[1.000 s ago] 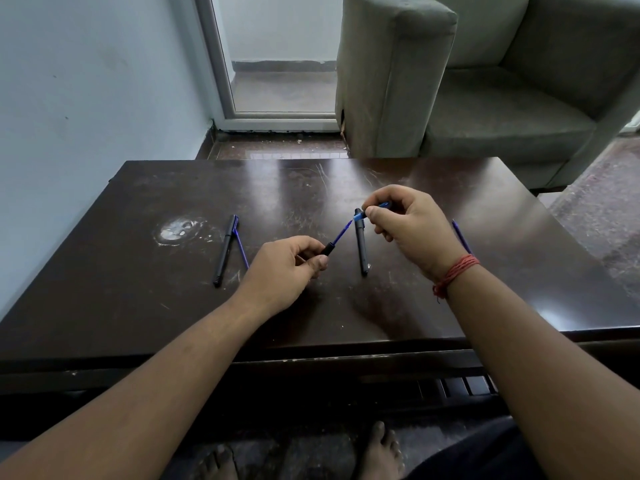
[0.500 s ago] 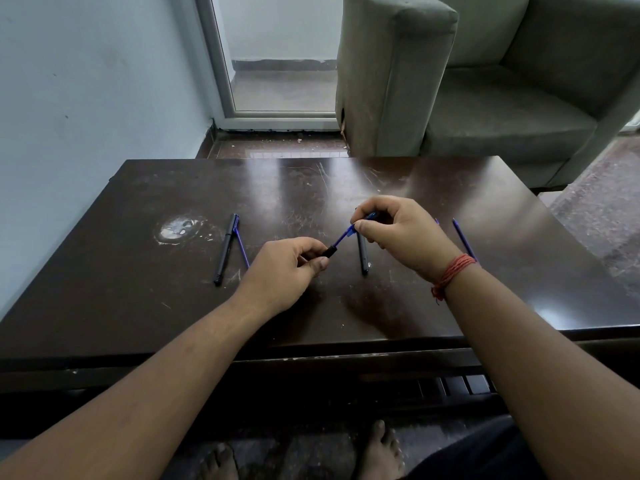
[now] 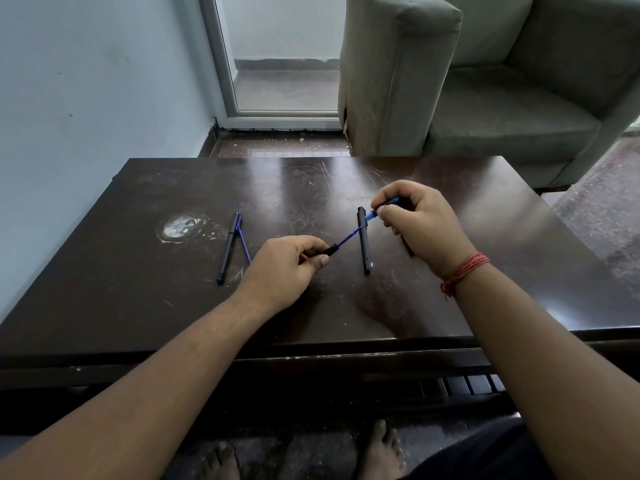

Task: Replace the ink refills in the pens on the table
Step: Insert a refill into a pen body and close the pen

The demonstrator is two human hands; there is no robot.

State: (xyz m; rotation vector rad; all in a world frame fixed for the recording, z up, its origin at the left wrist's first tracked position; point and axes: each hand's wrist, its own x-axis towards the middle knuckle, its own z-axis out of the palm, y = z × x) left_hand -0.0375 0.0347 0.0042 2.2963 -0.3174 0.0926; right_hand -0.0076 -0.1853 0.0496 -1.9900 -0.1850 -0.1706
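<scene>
My left hand (image 3: 287,268) grips a black pen barrel (image 3: 330,251), only its end showing past the fingers. A thin blue refill (image 3: 349,237) runs from that barrel up and right to my right hand (image 3: 419,226), which pinches its upper end. Under the refill a second black pen (image 3: 364,242) lies on the dark table (image 3: 145,271). Farther left another black pen (image 3: 228,247) lies with a loose blue refill (image 3: 244,245) beside it. My right hand hides whatever lies behind it.
A worn pale patch (image 3: 180,226) marks the tabletop at the left. A grey armchair (image 3: 485,74) stands beyond the table's far edge, and a glass door (image 3: 284,57) is at the back. My bare feet (image 3: 381,452) are on the floor below the near edge.
My right hand moved in toward the left hand, then drew back up and right, so more of the blue refill shows outside the barrel than half a second ago. The left hand stayed in place.
</scene>
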